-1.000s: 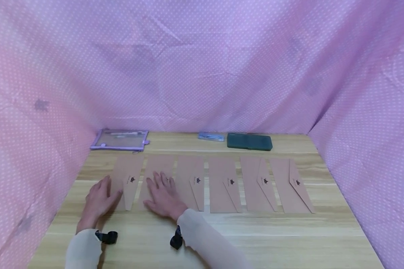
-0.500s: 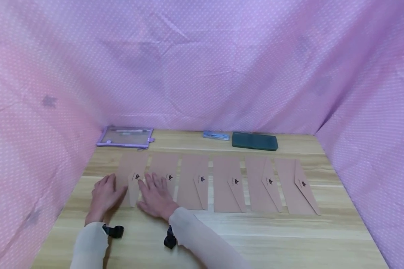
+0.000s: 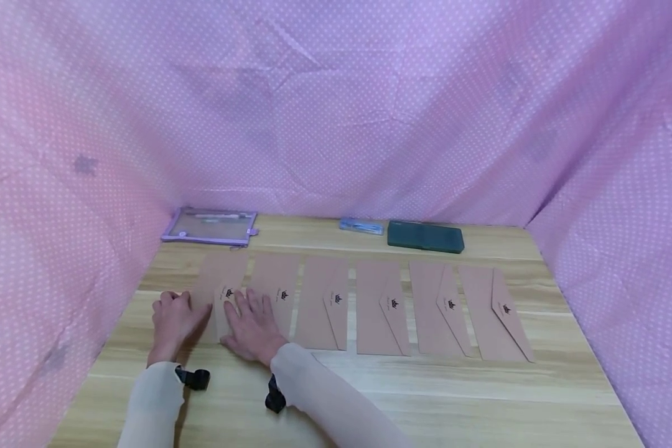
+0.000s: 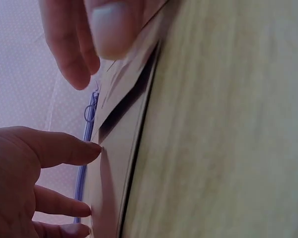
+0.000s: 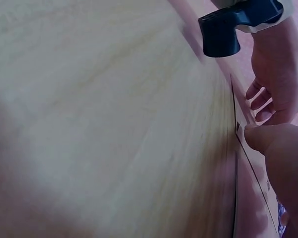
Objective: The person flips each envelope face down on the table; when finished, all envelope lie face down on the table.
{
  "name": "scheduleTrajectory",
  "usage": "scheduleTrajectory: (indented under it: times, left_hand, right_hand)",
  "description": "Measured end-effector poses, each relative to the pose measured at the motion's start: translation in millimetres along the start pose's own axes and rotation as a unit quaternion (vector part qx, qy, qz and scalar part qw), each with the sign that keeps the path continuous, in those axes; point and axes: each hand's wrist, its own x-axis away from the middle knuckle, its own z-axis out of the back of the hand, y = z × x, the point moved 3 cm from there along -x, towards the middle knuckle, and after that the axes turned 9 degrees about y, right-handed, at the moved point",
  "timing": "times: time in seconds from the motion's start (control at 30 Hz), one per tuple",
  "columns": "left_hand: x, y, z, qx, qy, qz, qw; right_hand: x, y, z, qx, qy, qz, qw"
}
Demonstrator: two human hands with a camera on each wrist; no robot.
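My left hand (image 3: 172, 325) touches the left side of the leftmost brown kraft envelope (image 3: 225, 267), its fingers bent and its thumb on the paper. In the left wrist view, the thumb and fingertips of that left hand (image 4: 20, 178) stand apart at the paper; a dark gap shows under a lifted edge. With fingers spread, my right hand (image 3: 253, 330) rests over the flap of the same envelope and the second envelope (image 3: 274, 267). The right wrist view has the right hand (image 5: 290, 163) at its right edge and the left hand (image 5: 278, 69) above.
Several more envelopes with crown prints lie in a row, such as the third envelope (image 3: 316, 298). Behind them are a purple-edged zip pouch (image 3: 210, 230), a small clear blue case (image 3: 361, 226) and a dark green box (image 3: 425, 236). Pink dotted cloth (image 3: 336, 124) surrounds the wooden table (image 3: 425, 398).
My right hand has slid left from the second envelope towards the leftmost one. The left hand's fingers have bent more at the edge. The view has shifted slightly.
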Motion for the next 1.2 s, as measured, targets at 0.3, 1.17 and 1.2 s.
scheduleTrajectory:
  times: [0.3,1.17,1.2]
  left_hand:
    - [-1.3,-0.5,-1.1,0.022,-0.032,0.03,0.9988]
    - [0.0,-0.4,12.6,0.118,-0.069,0.206,0.9689]
    - [-0.2,-0.7,12.5,0.118,-0.072,0.208,0.9683]
  right_hand:
    - [1.0,-5,-6,0.018,-0.011,0.014,0.9997]
    - [1.1,-7,-5,0.003,-0.024,-0.01,0.9997]
    - [1.1,-7,-6,0.001,-0.024,-0.01,0.9997]
